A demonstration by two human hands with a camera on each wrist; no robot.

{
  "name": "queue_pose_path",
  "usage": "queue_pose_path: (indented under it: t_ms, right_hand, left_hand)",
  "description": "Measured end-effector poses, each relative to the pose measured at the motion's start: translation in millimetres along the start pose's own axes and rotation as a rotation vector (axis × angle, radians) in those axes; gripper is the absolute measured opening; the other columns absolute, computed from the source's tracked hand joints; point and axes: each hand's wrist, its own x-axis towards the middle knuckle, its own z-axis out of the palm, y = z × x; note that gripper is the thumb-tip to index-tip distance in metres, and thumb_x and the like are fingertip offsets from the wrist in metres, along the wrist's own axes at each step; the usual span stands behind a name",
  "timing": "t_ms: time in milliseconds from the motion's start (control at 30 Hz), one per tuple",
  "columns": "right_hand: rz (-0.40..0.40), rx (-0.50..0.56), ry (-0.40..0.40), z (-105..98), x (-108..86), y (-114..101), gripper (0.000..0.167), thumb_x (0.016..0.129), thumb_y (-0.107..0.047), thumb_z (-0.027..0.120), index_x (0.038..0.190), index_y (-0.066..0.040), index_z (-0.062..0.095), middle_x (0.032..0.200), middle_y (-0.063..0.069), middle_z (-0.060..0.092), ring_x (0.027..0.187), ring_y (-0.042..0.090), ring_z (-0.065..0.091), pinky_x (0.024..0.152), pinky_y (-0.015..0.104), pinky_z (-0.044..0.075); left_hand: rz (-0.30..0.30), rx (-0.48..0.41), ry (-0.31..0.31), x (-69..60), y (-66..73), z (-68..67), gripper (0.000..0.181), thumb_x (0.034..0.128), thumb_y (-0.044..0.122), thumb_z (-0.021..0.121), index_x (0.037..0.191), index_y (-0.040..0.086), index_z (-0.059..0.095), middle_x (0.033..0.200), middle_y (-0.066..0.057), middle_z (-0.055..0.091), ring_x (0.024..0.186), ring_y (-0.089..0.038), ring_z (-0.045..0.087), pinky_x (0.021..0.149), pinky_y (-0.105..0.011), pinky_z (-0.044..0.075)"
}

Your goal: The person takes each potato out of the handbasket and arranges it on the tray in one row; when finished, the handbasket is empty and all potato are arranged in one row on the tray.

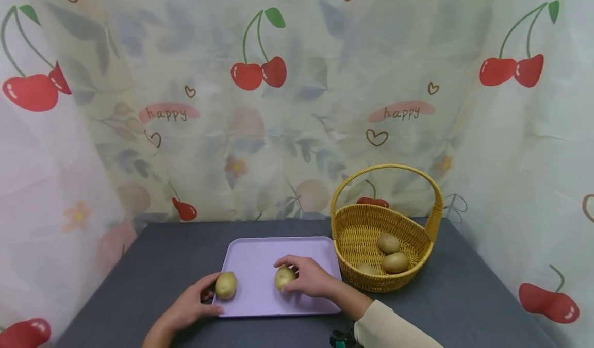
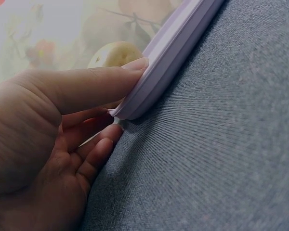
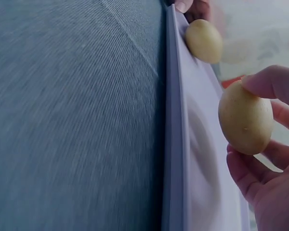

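A potato is pinched between the thumb and fingers of my right hand, over the middle of a lilac tray. The right wrist view shows this potato raised off the tray surface. My left hand holds the tray at its near left corner. Its thumb presses the rim, while the other fingers curl along the tray's left side. Another potato lies on the tray's left edge, close to the left fingers; the left wrist view shows it partly hidden behind the thumb.
A yellow wicker basket with a tall arched handle stands right of the tray. Three potatoes are visible inside, one of them partly hidden by the front rim. A dark grey cloth covers the table. Printed curtains close off the back and sides.
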Motion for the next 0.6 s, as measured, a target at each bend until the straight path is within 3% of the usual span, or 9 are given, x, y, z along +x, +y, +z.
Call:
queue_pose_path:
  t_ms: [200, 600]
  right_hand:
    - [0.033, 0.024, -0.020, 17, 18.8, -6, 0.056, 0.071, -0.007, 0.084, 0.123, -0.012, 0.064, 0.111, 0.001, 0.066, 0.089, 0.011, 0.059, 0.079, 0.026, 0.046]
    - [0.045, 0.065, 0.013, 47, 40.9, -17, 0.056, 0.071, -0.008, 0.085, 0.123, -0.013, 0.064, 0.107, 0.000, 0.069, 0.093, 0.004, 0.058, 0.082, 0.023, 0.043]
  left_hand:
    - [-0.051, 0.025, -0.009, 0.8, 1.3, -0.8, 0.081, 0.0721, 0.017, 0.086, 0.139, -0.004, 0.045, 0.119, -0.016, 0.053, 0.094, -0.023, 0.050, 0.078, -0.027, 0.041]
    - [-0.017, 0.046, 0.001, 1.9, 1.4, 1.4, 0.080, 0.0718, 0.018, 0.086, 0.138, -0.003, 0.047, 0.120, -0.016, 0.054, 0.093, -0.023, 0.051, 0.077, -0.028, 0.042]
